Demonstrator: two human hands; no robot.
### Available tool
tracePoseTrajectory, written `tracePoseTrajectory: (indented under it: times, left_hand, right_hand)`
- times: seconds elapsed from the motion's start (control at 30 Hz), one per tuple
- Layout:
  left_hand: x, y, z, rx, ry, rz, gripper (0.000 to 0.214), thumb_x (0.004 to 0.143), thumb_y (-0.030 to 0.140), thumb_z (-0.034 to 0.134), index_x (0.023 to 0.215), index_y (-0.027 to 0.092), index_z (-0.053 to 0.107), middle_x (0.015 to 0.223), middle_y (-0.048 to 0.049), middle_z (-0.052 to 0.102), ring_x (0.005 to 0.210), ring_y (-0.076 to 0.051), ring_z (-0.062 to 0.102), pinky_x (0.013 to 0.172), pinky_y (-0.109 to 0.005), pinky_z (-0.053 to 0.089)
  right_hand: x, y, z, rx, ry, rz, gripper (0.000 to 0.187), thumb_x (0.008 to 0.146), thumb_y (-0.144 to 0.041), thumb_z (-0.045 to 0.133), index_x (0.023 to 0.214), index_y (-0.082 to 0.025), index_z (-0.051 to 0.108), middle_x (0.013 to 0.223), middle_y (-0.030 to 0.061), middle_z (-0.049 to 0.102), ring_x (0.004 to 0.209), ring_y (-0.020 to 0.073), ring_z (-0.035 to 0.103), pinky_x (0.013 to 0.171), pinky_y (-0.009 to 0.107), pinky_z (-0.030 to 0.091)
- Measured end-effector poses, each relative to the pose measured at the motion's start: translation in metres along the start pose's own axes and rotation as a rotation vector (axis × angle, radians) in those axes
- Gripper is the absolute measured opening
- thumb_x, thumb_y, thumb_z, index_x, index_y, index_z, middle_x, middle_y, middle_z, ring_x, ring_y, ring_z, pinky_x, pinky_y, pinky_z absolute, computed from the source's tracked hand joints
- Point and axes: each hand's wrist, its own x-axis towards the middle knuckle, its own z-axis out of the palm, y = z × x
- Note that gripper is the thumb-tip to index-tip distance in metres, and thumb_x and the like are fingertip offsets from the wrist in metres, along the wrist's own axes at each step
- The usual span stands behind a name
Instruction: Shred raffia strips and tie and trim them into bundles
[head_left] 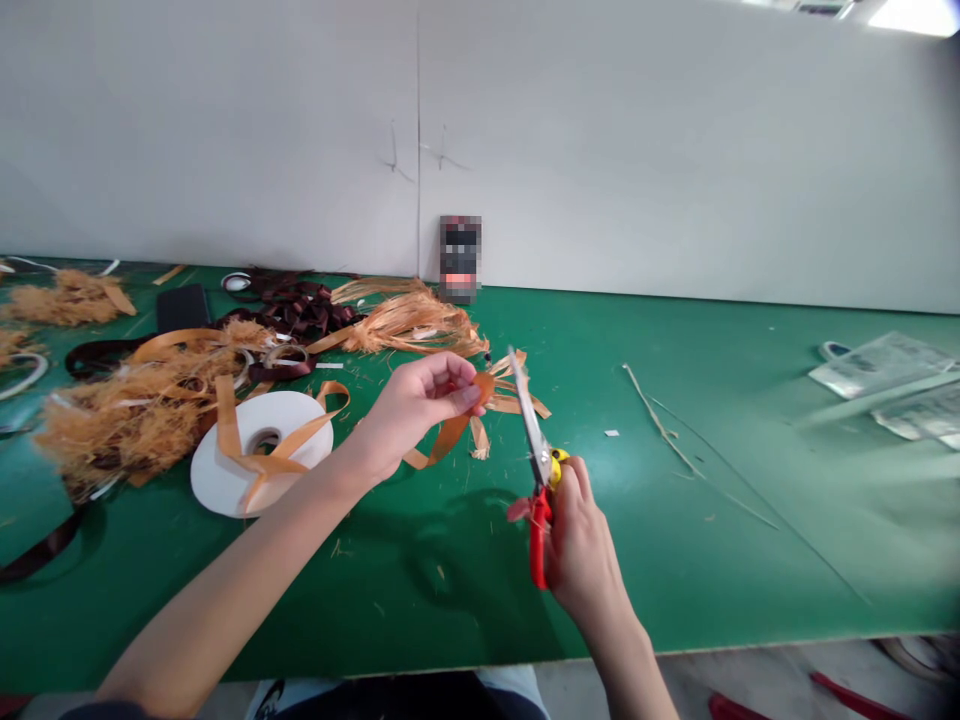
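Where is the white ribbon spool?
Head view, left of centre: the white ribbon spool lies flat on the green table beside the left forearm, in front of the frayed orange fibres, orange ribbon draped across it.

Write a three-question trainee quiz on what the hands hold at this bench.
1. True or false: the right hand grips the red-handled metal scissors.
2. The left hand pinches: A) blue rope, B) the thin orange satin ribbon, C) a glue stick.
3. Fill in: the flat white ribbon spool lies on the ___ table.
Key: 1 true; 2 B; 3 green.
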Motion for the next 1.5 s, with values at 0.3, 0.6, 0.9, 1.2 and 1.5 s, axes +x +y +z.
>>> tracePoseTrajectory:
  times: [0.3,0.6,0.9,1.2,1.5]
  left_hand:
    - [-0.004,0.012,-0.003,0.195,0.074,0.007,0.013,0.079,0.028,0.07,0.085,0.019,0.064,0.08,-0.0014,0.069,0.079,-0.014,0.066,0.076,-0.025,0.049]
    - [-0.001,0.025,-0.006,0.221,0.162,-0.035,0.022,0.071,0.035,0.077,0.079,0.017,0.067,0.082,-0.0029,0.069,0.078,-0.015,0.062,0.07,-0.025,0.045]
    - [-0.005,0.052,0.006,0.198,0.096,0.035,0.024,0.073,0.034,0.077,0.084,0.019,0.064,0.078,0.0024,0.067,0.07,-0.01,0.062,0.069,-0.022,0.049]
    - [-0.003,0.053,0.002,0.272,0.055,0.016,0.022,0.075,0.034,0.075,0.086,0.019,0.062,0.074,0.0029,0.065,0.07,-0.011,0.062,0.065,-0.022,0.048]
    - [-0.01,0.043,0.007,0.016,-0.022,0.048,0.016,0.082,0.028,0.07,0.073,0.019,0.06,0.074,0.0039,0.059,0.069,-0.007,0.054,0.064,-0.016,0.044]
  right_hand:
    - [-0.012,0.033,-0.02,-0.261,0.009,0.418,0.019,0.09,-0.037,0.037,0.076,-0.026,0.032,0.086,0.0072,0.047,0.059,0.0195,0.053,0.049,0.033,0.042]
    - [0.001,0.065,-0.031,-0.688,-0.24,0.59,0.035,0.084,-0.047,0.052,0.078,-0.014,0.06,0.08,0.0205,0.067,0.078,0.0362,0.066,0.065,0.043,0.048]
    - [0.097,-0.064,-0.091,0.365,-0.192,0.203,0.035,0.082,-0.052,0.06,0.099,-0.023,0.068,0.098,0.0051,0.073,0.092,0.0218,0.067,0.081,0.034,0.052]
    - [0.119,-0.081,-0.079,0.575,-0.236,0.096,0.016,0.085,-0.03,0.058,0.082,-0.021,0.072,0.076,-0.0002,0.07,0.07,0.0135,0.06,0.064,0.028,0.046]
    - [0.12,-0.073,-0.076,0.771,-0.311,0.123,0.015,0.076,-0.023,0.062,0.065,-0.022,0.073,0.068,0.0002,0.068,0.068,0.0132,0.059,0.064,0.026,0.045]
